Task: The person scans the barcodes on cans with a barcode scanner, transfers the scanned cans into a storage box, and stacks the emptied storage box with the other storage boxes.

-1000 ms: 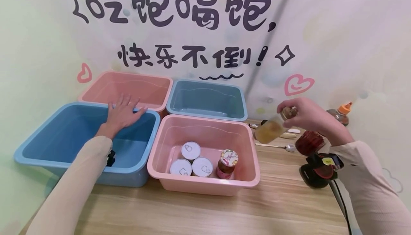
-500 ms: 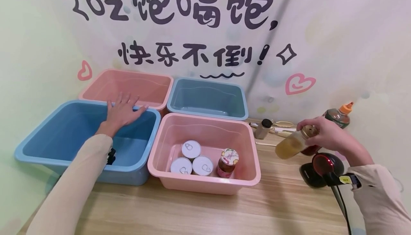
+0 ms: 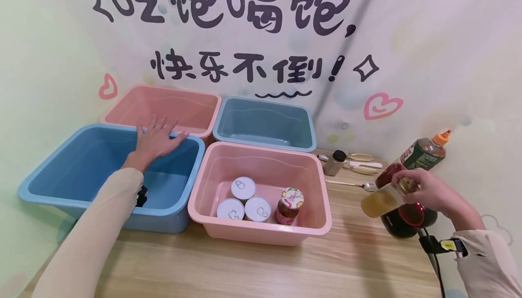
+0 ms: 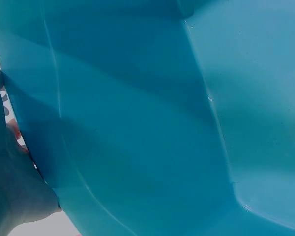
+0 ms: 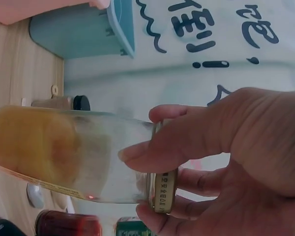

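My right hand (image 3: 434,194) pinches the gold lid of a glass jar (image 3: 381,201) with thumb and fingers. The jar hangs tilted, base down to the left, overlapping a black device (image 3: 397,228) with a glowing red ring. Yellowish contents fill the base end of the jar (image 5: 34,142) in the right wrist view, and clear glass shows near the lid. My left hand (image 3: 157,144) lies with spread fingers over the back rim of the large blue bin (image 3: 49,202). In the left wrist view the hand (image 4: 19,191) shows at that bin's edge.
A front pink bin (image 3: 261,234) holds three cans (image 3: 243,188) and a jar with a patterned lid (image 3: 291,200). Behind stand another pink bin (image 3: 179,103) and a blue-grey bin (image 3: 265,128). A sauce bottle (image 3: 426,155), black-capped bottle (image 3: 335,164) and spoon (image 3: 368,186) are at right.
My right hand has carried the jar to the right and down, from near the cutlery to the black device. The black-capped bottle and sauce bottle are now less covered. My left hand stays put.
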Tool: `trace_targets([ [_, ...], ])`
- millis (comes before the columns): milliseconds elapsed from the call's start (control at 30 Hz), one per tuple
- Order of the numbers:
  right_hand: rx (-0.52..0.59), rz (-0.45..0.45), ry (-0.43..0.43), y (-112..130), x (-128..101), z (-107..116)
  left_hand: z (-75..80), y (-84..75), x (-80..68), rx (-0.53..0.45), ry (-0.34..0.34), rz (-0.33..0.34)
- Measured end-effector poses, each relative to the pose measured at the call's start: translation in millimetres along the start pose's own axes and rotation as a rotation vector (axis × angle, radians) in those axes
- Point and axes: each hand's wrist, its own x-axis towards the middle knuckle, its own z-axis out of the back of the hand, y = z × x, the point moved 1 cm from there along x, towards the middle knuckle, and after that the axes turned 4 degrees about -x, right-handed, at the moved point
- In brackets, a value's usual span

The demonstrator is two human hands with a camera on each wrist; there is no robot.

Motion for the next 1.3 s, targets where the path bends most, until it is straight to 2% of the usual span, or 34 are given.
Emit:
trace_targets([
  [400, 0.045, -0.095, 0.021, -18.9, -7.8, -5.4, 0.7, 0.4, -0.3, -0.004, 0.002, -0.006],
  [533, 0.043, -0.103, 0.008, -20.8, -6.9, -5.6, 0.5, 1.9, -0.3, -0.007, -0.001, -0.006],
  [933, 0.099, -0.238, 0.051, -20.8, -2.4, -3.6, -0.6, 1.1, -0.4, -0.005, -0.011, -0.004],
  [1300, 0.061, -0.315, 0.039, -22.3, -0.5, 1.4, -0.7, 1.6, 0.0, -0.013, -0.005, -0.005],
])
